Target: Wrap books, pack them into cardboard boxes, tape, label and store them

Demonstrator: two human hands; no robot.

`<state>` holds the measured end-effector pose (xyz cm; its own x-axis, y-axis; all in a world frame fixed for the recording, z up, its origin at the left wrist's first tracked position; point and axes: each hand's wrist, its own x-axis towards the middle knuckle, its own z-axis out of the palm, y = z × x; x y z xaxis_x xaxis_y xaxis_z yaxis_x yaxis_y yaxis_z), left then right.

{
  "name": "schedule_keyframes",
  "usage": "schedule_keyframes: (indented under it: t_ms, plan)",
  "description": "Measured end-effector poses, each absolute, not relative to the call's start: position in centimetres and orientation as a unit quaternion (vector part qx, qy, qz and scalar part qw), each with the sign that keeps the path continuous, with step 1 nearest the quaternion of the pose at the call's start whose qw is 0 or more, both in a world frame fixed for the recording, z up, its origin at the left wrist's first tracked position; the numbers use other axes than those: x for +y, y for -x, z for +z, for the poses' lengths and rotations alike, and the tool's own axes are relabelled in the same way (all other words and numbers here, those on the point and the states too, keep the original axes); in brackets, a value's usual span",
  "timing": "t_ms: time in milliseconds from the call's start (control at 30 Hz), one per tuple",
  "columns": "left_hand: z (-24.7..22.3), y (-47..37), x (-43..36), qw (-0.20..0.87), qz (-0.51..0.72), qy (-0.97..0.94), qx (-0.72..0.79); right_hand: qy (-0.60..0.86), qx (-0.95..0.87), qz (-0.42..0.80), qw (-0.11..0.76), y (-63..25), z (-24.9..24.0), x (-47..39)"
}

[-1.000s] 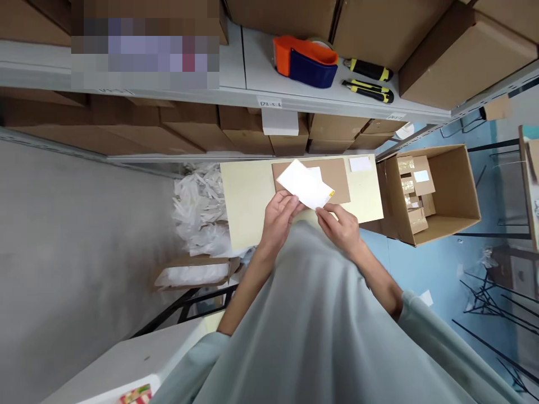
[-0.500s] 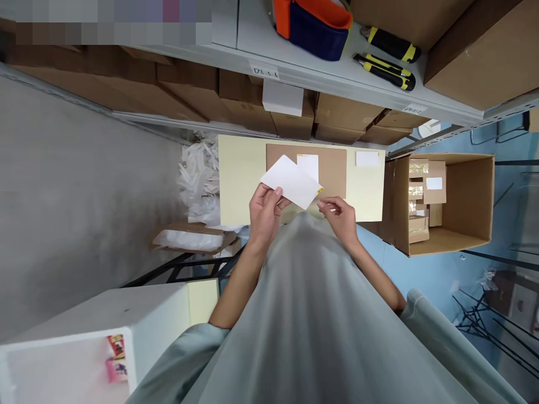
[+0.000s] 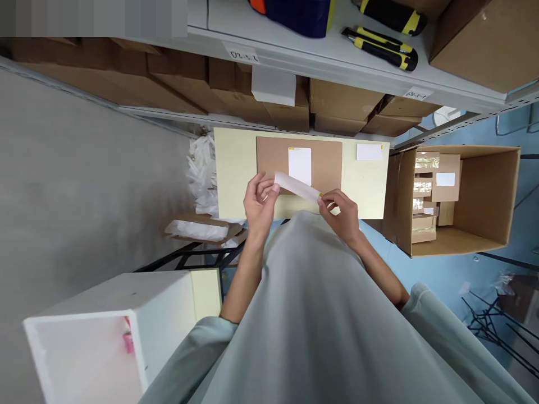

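Note:
A white paper sheet (image 3: pixel 298 187) with a small yellow mark at its right end is seen nearly edge-on between my hands. My left hand (image 3: pixel 259 205) pinches its left end between thumb and fingers. At the marked end, my right hand (image 3: pixel 340 212) grips the corner. Beneath the sheet, a flat brown cardboard piece (image 3: pixel 272 157) lies on the pale yellow table (image 3: pixel 236 174), bearing a white label (image 3: pixel 300 163). Another white label (image 3: pixel 369 151) is at the table's upper right.
An open cardboard box (image 3: pixel 484 196) with small boxes stands right of the table. Beyond the table, a grey shelf (image 3: pixel 337 67) carries cutters (image 3: pixel 381 47) above a row of brown boxes. White plastic bags (image 3: pixel 204 168) lie left; a white foam box (image 3: pixel 168 314) is lower left.
The sheet has tilted from face-up to nearly edge-on. My right hand has closed on its marked corner. The view has shifted slightly.

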<state>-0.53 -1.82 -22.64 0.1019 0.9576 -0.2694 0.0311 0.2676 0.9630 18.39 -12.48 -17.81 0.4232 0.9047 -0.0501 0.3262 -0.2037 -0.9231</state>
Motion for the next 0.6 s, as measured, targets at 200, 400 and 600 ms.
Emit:
schedule_keyframes:
  t_ms: [200, 400, 600]
  plan:
    - [-22.2, 1.5, -0.7, 0.528, 0.366, -0.563, 0.52, 0.692, -0.593, 0.229, 0.342, -20.9, -16.4, -13.3]
    - [-22.8, 1.5, -0.4, 0.561, 0.35, -0.553, 0.507, 0.665, -0.687, 0.208, 0.208, -24.7, -13.2, -9.5]
    - [-22.9, 0.8, 0.5, 0.534, 0.283, -0.623, 0.496, 0.622, -0.739, 0.243, 0.084, -27.0, -12.1, -2.7]
